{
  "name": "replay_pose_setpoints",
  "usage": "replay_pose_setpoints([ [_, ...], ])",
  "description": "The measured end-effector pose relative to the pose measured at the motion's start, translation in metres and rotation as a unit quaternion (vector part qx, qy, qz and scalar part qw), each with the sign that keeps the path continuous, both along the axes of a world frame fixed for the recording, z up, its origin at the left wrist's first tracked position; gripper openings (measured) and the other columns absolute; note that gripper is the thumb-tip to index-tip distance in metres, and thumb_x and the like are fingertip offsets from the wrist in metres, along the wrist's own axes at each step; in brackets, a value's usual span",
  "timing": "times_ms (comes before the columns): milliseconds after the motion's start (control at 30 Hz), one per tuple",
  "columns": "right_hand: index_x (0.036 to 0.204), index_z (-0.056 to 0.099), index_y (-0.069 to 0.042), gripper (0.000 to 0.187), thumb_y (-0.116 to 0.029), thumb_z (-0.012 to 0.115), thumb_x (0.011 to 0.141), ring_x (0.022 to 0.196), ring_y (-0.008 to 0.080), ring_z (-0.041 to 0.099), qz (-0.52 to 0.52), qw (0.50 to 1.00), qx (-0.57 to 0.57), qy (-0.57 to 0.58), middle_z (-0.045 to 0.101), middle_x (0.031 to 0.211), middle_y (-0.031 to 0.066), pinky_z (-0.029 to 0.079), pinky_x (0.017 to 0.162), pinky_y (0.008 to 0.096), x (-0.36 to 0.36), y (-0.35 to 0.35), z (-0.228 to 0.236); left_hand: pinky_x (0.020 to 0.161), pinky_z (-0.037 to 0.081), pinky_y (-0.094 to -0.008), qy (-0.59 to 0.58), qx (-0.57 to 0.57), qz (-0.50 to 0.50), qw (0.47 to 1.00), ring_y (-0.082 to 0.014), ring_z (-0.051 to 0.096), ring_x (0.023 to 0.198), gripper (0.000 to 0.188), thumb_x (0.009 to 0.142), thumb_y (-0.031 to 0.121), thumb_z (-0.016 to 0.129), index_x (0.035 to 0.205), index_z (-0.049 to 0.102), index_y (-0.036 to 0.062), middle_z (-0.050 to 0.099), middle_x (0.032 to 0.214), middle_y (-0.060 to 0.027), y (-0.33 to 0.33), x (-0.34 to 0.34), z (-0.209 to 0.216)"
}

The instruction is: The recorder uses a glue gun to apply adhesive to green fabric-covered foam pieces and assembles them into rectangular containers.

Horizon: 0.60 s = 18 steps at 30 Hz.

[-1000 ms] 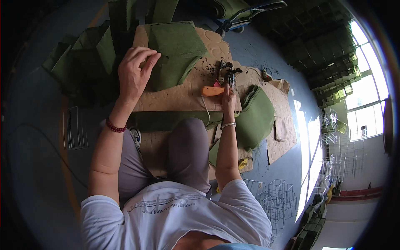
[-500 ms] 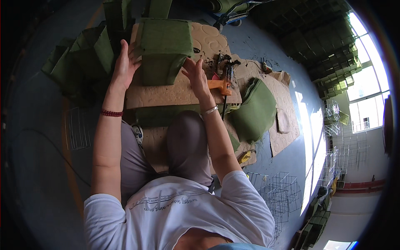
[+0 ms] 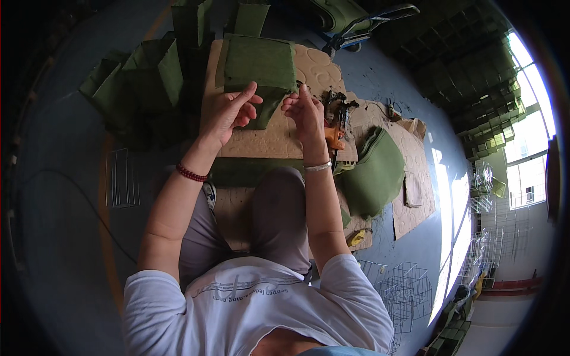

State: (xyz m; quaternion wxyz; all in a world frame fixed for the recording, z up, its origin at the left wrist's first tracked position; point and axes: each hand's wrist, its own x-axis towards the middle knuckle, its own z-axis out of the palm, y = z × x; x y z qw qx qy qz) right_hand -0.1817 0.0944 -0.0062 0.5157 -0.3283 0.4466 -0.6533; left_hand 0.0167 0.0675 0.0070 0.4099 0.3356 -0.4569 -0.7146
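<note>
A green felt-like box (image 3: 260, 62) stands on a cardboard-topped work surface (image 3: 255, 144) in front of my knees. My left hand (image 3: 233, 113) is over the box's near left side, thumb out and fingers loosely curled, with nothing seen in it. By the near right corner is my right hand (image 3: 306, 115), its thumb raised and apart from the half-curled fingers; I see nothing held there either. Whether either hand touches the box I cannot tell. Just right of my right hand lies a tool with an orange handle (image 3: 334, 137) and black-smeared parts.
Several green boxes (image 3: 154, 68) stand at the far left. Stacked green sheets (image 3: 375, 172) lie right of my knee, beside cardboard (image 3: 409, 202) on the floor. Wire frames (image 3: 404, 291) are at the lower right; another wire frame (image 3: 123, 178) is at left. A blue cart (image 3: 350, 35) stands behind.
Both hands have come closer together and toward me, from the box's two sides to its near face. Their fingers have curled more. The whole view has shifted slightly.
</note>
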Motion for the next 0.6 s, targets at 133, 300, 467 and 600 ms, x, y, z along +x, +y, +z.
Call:
replay_pose_setpoints([
  [133,0.083,0.06,-0.001,0.026,-0.026,0.062,0.089,0.062,0.0141,0.063,0.004,0.999,-0.022,-0.034,0.065,0.072,0.0081,0.048,0.055,0.0227,0.006,0.001,0.001,0.041,0.035,-0.0127,0.04,0.017,0.04,0.998,-0.0018,0.048,0.044,0.043,0.084,0.043,0.065,0.084,0.065,0.0004,0.058,0.058,-0.0002,0.002,-0.009,0.01],
  [300,0.081,0.061,-0.004,0.012,-0.014,0.063,0.087,0.063,0.0118,0.062,-0.004,0.996,-0.082,-0.029,0.066,0.075,0.0076,0.046,0.057,0.0211,0.003,-0.003,-0.005,0.042,0.036,-0.0139,0.039,0.02,0.056,0.997,-0.0025,0.05,0.044,0.034,0.083,0.037,0.067,0.085,0.066,0.0031,0.059,0.058,-0.0001,0.004,-0.023,0.014],
  [467,0.081,0.061,-0.004,0.011,-0.013,0.064,0.087,0.063,0.0114,0.061,-0.013,0.996,-0.093,-0.008,0.067,0.075,0.0074,0.045,0.057,0.0209,0.007,-0.002,-0.007,0.042,0.036,-0.015,0.05,0.027,0.059,0.997,-0.0031,0.05,0.043,0.028,0.082,0.034,0.069,0.083,0.067,0.0054,0.06,0.058,-0.0003,0.001,-0.032,0.005],
  [600,0.081,0.061,-0.004,0.01,-0.013,0.065,0.086,0.064,0.0111,0.062,-0.019,0.994,-0.106,0.004,0.067,0.075,0.0072,0.045,0.057,0.0208,0.007,-0.003,-0.01,0.043,0.036,-0.0141,0.033,0.018,0.047,0.998,-0.0023,0.05,0.045,0.026,0.085,0.03,0.066,0.084,0.067,0.0044,0.06,0.059,0.0007,-0.001,-0.038,0.001],
])
